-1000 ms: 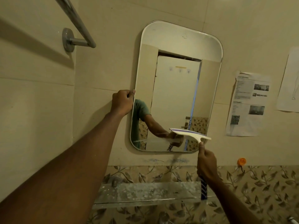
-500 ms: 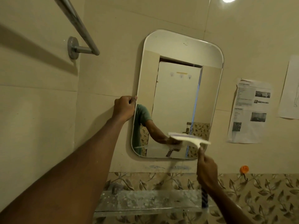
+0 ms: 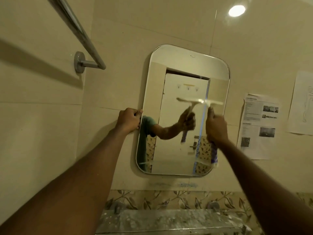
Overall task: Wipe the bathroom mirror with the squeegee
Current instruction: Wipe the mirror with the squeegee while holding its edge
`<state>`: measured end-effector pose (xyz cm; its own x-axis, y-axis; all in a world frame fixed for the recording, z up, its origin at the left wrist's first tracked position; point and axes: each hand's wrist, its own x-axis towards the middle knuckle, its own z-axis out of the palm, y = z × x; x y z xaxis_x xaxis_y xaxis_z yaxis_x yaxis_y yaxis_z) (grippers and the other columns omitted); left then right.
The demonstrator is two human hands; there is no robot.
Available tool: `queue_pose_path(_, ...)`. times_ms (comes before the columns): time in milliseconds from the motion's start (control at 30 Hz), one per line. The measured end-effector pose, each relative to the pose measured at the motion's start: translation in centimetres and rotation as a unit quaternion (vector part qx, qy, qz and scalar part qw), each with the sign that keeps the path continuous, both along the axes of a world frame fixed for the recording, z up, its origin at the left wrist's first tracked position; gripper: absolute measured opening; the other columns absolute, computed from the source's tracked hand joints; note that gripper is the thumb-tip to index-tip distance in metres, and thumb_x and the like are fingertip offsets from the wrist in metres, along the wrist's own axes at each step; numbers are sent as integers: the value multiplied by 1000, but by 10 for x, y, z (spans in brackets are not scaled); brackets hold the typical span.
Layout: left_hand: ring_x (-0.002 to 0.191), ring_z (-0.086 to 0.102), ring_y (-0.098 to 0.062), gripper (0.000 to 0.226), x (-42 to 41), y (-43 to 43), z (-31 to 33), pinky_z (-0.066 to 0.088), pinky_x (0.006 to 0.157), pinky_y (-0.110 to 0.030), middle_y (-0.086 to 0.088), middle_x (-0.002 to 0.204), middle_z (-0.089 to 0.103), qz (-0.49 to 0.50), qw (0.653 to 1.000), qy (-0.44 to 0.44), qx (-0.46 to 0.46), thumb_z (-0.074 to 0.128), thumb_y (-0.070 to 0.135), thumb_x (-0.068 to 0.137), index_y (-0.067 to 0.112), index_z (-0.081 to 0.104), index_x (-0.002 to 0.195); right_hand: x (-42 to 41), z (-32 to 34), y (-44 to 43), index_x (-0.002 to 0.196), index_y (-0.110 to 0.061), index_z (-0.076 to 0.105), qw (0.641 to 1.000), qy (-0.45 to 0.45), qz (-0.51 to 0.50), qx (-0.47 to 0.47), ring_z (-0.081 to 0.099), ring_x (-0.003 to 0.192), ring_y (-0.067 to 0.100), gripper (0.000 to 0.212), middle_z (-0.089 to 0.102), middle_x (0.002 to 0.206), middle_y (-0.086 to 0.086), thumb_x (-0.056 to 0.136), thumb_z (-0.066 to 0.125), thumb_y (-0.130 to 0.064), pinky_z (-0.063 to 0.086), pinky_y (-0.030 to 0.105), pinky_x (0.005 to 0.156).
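Squeegee (image 3: 205, 101): light, stiff plastic; blade blurred, across the mirror's upper right.
Right hand (image 3: 216, 127): fist closed round the squeegee handle, the proper hold.
Left hand (image 3: 129, 120): gripping the mirror's left edge.
Mirror (image 3: 169, 68): wall-hung glass, judged fragile and slippery; moderate pressure advised.

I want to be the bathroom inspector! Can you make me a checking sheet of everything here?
Surface: mirror on the tiled wall, glass reflecting a door.
Job's things: squeegee, blade level against the glass, right of centre, blurred.
Clutter: speckled glass shelf below the mirror.
Hands: left hand grips the mirror's left edge; right hand closed around the squeegee handle.
Cables: nothing seen.
Surroundings: towel bar upper left; printed papers stuck on the wall at right; leaf-pattern tiles below.
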<state>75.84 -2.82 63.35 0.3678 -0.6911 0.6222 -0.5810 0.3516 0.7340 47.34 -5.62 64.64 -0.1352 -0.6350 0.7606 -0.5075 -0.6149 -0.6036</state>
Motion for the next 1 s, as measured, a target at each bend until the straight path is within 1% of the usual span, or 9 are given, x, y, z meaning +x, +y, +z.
queue_pose_path(133,74,70,-31,38,-1,1,-1,61,72,-44,-19,84,70,6,1000,-4,-5,50,36,98,4,70,89,2,-132,18,62,-13,53,997,13,-14,79,42,45,18,59,48,54,4,100,25,-48,34,27,45)
queue_pose_path(233,74,71,-31,40,-3,4,-1,61,71,-44,-19,85,71,13,1000,-5,-8,50,36,98,2,70,92,-3,-160,29,61,-14,57,992,52,-46,106,51,46,17,62,56,55,1,99,25,-51,40,29,44)
queue_pose_path(333,76,71,-30,40,-4,5,0,61,73,-43,-18,87,70,11,1000,-2,-6,49,36,98,2,69,94,-1,-100,24,62,-8,52,998,46,-9,52,45,48,21,61,50,56,12,102,28,-47,44,38,46)
queue_pose_path(433,77,70,-28,38,-4,6,1,61,73,-40,-18,88,69,-3,1000,6,1,50,34,98,2,68,93,11,7,23,60,-13,49,998,46,-4,-33,40,40,13,59,44,52,3,103,27,-47,35,23,41)
queue_pose_path(500,76,70,-29,38,-2,6,2,61,73,-41,-20,86,69,-14,1000,6,5,50,34,98,1,67,91,21,70,24,60,-13,48,998,28,-1,-49,45,37,12,58,46,51,2,103,27,-45,40,22,38)
queue_pose_path(600,75,71,-30,37,1,5,3,61,73,-43,-21,84,70,-24,1000,14,10,51,33,98,1,68,91,33,98,22,61,-12,47,999,35,6,-30,49,39,14,57,48,53,3,104,27,-43,43,23,39)
queue_pose_path(700,72,70,-27,34,1,4,4,62,71,-40,-17,83,69,-21,1000,8,18,51,32,98,3,68,94,44,41,19,62,-14,49,999,46,15,3,43,37,10,56,46,51,0,104,25,-44,38,22,37)
queue_pose_path(867,66,68,-25,36,0,6,5,62,69,-39,-16,83,69,-20,1000,15,18,52,33,98,1,69,96,56,-121,42,55,-20,44,997,63,8,48,32,36,2,55,39,46,-6,104,26,-38,25,14,37)
queue_pose_path(1000,73,70,-29,37,-1,5,3,62,72,-43,-19,89,70,-21,999,26,16,52,34,97,1,69,98,55,-128,54,54,-18,40,994,85,5,70,34,42,9,55,38,49,-3,104,27,-38,26,22,42)
